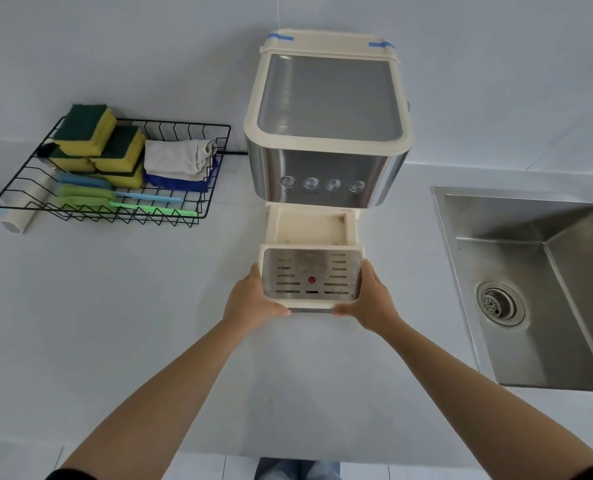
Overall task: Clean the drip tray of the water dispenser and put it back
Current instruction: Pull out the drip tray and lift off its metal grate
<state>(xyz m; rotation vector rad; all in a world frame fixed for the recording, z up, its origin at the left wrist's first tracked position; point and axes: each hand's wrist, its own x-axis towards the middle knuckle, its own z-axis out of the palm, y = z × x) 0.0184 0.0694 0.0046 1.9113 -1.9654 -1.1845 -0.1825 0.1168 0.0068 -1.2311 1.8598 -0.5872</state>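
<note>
- Water dispenser (326,133): cream casing with a steel front, a clear lid on top, four round buttons in a row along the lower front, blue tape strips at both rear corners. It stands on the white counter (115,323) against the wall.
- Drip tray (311,277): cream plastic with a slotted steel grate and a red dot near the grate's centre. It sits just in front of the dispenser, drawn out of the open cream recess (310,228) under the buttons. Specks and dull marks show on the grate.
- Left hand (251,303): clasps the tray's left side, fingers (277,310) curled under the front edge.
- Right hand (373,303): clasps the tray's right side, thumb along the side wall, fingers wrapped under the front edge.
- Black wire basket (115,174): on the counter to the left of the dispenser, well apart from the tray. It holds a stack of yellow sponges with green pads (97,140), a folded grey cloth (179,157) lying on a blue cloth (180,183), and a blue brush and a green brush (87,197) side by side.
- White tube (18,221): lies on the counter, partly under the basket's near left corner.
- Steel sink (537,289): set into the counter to the right of the dispenser, with a round drain strainer (500,303) in its floor.
</note>
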